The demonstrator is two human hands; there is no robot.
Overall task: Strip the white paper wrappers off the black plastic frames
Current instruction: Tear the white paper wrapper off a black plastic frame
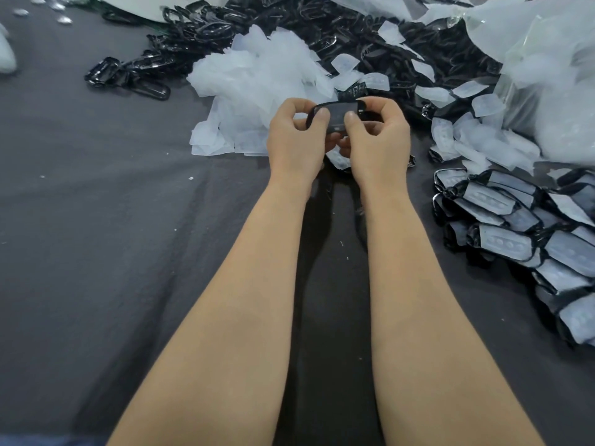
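Frame of black plastic (pixel 338 113) is held up in the air between both hands, over a dark grey cloth (pixel 96 220). Its left end is pinched by the left hand (pixel 291 136), with the thumb (pixel 322 114) laid on the front and the fingers curled behind. Its right end is pinched the same way by the right hand (pixel 380 136). The middle of the frame looks dark grey, and it cannot be told if paper is on it. Just below the frame, under the hands, a small white scrap (pixel 340 160) is seen. Past the frame and a bit to the left, a big heap of white paper wrappers (pixel 257 78) is piled up. Farther back from the frame, a wide pile of bare black frames (pixel 322 30) is spread out, with a few loose wrappers (pixel 391 33) lying on it. To the right of the frame, more loose wrappers are scattered, and a clear plastic bag (pixel 547 69) is seen beyond them. To the right of the frame and closer to the person, wrapped frames (pixel 502 244) are stacked in rows, each with white paper round its middle.
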